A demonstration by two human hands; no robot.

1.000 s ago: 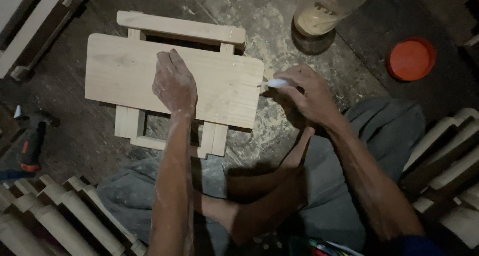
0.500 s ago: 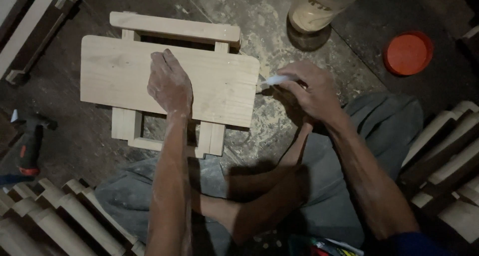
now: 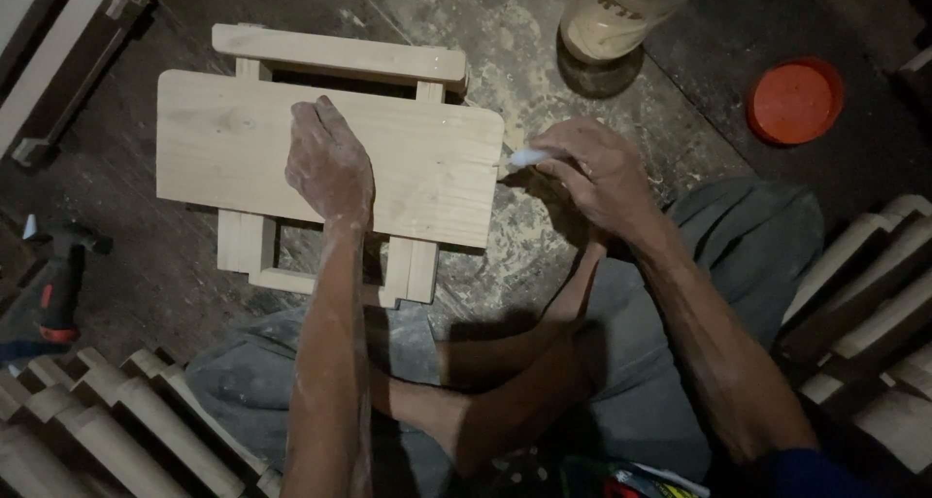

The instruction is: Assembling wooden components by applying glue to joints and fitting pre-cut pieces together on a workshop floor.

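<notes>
A pale wooden board (image 3: 417, 168) lies flat on top of a small wooden frame (image 3: 340, 56) on the dusty floor. My left hand (image 3: 328, 163) rests palm down on the middle of the board, fingers together. My right hand (image 3: 597, 173) is closed around a small white stick-like tool (image 3: 529, 156), whose tip touches the board's right edge. Both hands and forearms are dusted white. My legs in grey trousers are folded below the board.
A clear plastic jar (image 3: 621, 17) with a pale filling stands at the top. An orange lid (image 3: 794, 100) lies at the right. A hammer with a red-and-black handle (image 3: 58, 284) lies at the left. Turned wooden pieces (image 3: 116, 411) are stacked at the bottom left and right (image 3: 864, 294).
The view has shifted slightly; my right hand has kept the white tool at the board's right edge, moving a little. My left hand stays pressed on the board.
</notes>
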